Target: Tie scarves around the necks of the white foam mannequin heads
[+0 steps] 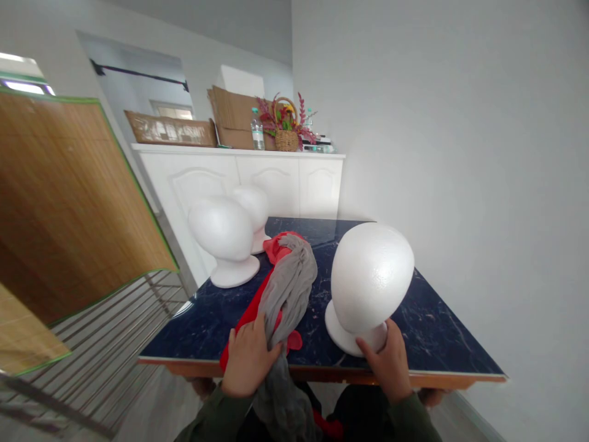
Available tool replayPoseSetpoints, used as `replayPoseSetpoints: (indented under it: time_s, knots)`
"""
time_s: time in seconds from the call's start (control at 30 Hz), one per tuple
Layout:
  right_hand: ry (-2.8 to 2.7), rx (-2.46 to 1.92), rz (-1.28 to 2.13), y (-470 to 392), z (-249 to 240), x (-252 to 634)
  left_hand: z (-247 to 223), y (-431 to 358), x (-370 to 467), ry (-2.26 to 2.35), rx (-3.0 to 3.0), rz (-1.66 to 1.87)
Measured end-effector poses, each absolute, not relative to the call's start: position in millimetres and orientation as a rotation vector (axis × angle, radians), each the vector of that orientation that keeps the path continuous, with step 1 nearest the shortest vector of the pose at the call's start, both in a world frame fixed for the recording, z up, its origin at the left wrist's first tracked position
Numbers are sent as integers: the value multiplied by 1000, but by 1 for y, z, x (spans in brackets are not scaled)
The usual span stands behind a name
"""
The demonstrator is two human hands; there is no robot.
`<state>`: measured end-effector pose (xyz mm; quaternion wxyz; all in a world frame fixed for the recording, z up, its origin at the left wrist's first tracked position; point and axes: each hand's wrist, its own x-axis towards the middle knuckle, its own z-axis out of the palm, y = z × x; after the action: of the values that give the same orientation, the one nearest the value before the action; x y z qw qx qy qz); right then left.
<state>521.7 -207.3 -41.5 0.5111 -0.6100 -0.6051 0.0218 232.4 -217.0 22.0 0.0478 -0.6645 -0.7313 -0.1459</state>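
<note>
My left hand (248,359) is closed on a grey cloth (289,288) near the table's front edge. The cloth lies over a red cloth (251,313), and both stretch back across the dark blue marbled table (432,331) and hang down over my lap. My right hand (391,362) grips the neck and base of a white foam mannequin head (370,279) that stands upright at the front right of the table.
Two more white foam heads (223,236) (253,209) stand at the table's back left. Behind is a white cabinet (276,178) with cardboard boxes, a water bottle and a flower basket (286,132). A bamboo mat (59,202) and metal rack (115,344) are at left, a white wall at right.
</note>
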Motion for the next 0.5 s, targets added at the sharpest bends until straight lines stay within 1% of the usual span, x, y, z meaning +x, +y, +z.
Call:
replayPoseSetpoints:
  time_s: [0.07,0.13,0.2,0.3,0.4,0.5]
  knots:
    - [-1366,-1476,41,-227,-51,507,24,-218,229,-2202,-2065,-472]
    - [-1425,-1427,147,-247,-57,488,28,-218,228,-2177,-2090,-501]
    - [-1608,-1336,342,-260,-55,467,32,-216,225,-2164,-2114,-525]
    - [-1800,-1245,681,-262,-39,437,36,-213,220,-2144,-2124,-572]
    - [-1725,-1184,998,-245,-20,411,42,-214,216,-2154,-2132,-662]
    - [-1553,-1091,1312,-224,-5,385,51,-219,215,-2226,-2138,-861]
